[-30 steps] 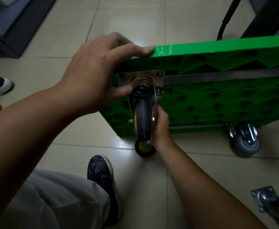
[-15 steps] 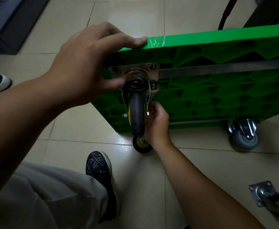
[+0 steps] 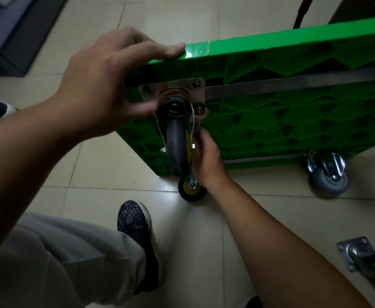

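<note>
— Where are the fingers right now?

— The left hand (image 3: 97, 90) clasps the upper rim of the green platform cart (image 3: 293, 121), fingers lying together over the edge, thumb pressed against the swivel head of the caster (image 3: 176, 143). The right hand (image 3: 206, 161) has its fingers bunched against the side of the caster's fork, just below a corner bolt of the mounting plate (image 3: 157, 88). Whether they pinch a nut or only the metal, I cannot tell.

— And the caster itself?

— It sits at the cart's near top corner, wheel hanging down. It looks dense and stiff: steel fork, hard rubber tyre. The swivel probably turns freely, so the plate or fork seems the safer hold, not the wheel. The ribbed plastic deck looks light but awkward on edge, and the rim gives the best grip.

— What is around them?

— A steel strip (image 3: 293, 82) crosses the underside. The cart stands tipped on a yellow-hubbed caster (image 3: 191, 188) and a grey caster (image 3: 329, 181), both on a glossy tiled floor (image 3: 106, 165) that is likely slick. A loose caster (image 3: 369, 261) lies well apart at the right. A dark shoe (image 3: 134, 221) rests near the cart's corner.
</note>
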A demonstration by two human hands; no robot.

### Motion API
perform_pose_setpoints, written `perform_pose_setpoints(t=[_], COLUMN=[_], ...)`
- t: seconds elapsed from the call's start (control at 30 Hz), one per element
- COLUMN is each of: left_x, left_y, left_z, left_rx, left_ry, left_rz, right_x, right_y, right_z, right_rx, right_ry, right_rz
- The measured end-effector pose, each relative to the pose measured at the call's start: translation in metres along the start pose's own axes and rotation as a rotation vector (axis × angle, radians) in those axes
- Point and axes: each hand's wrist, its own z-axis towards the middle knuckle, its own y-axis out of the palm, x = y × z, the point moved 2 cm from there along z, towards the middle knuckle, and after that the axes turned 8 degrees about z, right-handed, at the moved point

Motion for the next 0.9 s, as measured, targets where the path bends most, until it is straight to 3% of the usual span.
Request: perform_pose_setpoints(t=[0.37,0.9], left_x=[0.0,-0.004], left_y=[0.001,0.007], left_z=[-0.001,0.002], left_rx=[0.025,0.054], left_ry=[-0.017,0.019], left_rz=[0.022,0.091], right_x=[-0.011,-0.017], right_y=[-0.008,-0.051], right_z=[0.002,0.013], right_rx=[-0.023,-0.159], right_ry=[-0.05,-0.102], right_rz=[-0.036,-0.365])
